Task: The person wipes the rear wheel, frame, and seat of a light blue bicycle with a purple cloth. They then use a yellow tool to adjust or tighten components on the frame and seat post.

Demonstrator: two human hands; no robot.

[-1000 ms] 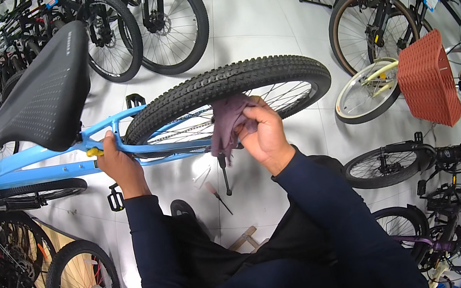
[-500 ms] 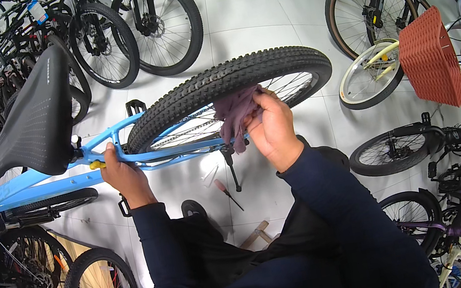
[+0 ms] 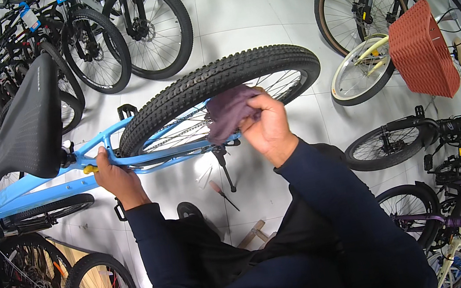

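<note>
A blue bicycle frame [image 3: 37,190] stretches across in front of me, with a black saddle [image 3: 26,126] at the left and a knobby rear tyre [image 3: 213,78] on the right. My left hand [image 3: 118,178] is wrapped round the frame tubes just behind the saddle; a small yellow thing [image 3: 90,168] shows beside its fingers. Pinched in my right hand [image 3: 268,127] is a purple cloth [image 3: 230,111], which lies against the wheel's spokes near the hub. The cloth covers the hub and part of the spokes. Below the frame hangs a black kickstand [image 3: 225,169].
On the white tiled floor lie a screwdriver [image 3: 224,196] and a wooden piece [image 3: 253,235] near my feet. Many bicycles stand in rows at the left. A bicycle with a red-brown basket [image 3: 421,54] stands at the right, beside other parked bicycles.
My right hand has shifted the cloth slightly, and it now spreads flatter across the spokes. My left hand keeps its hold on the frame. The whole view has moved a little.
</note>
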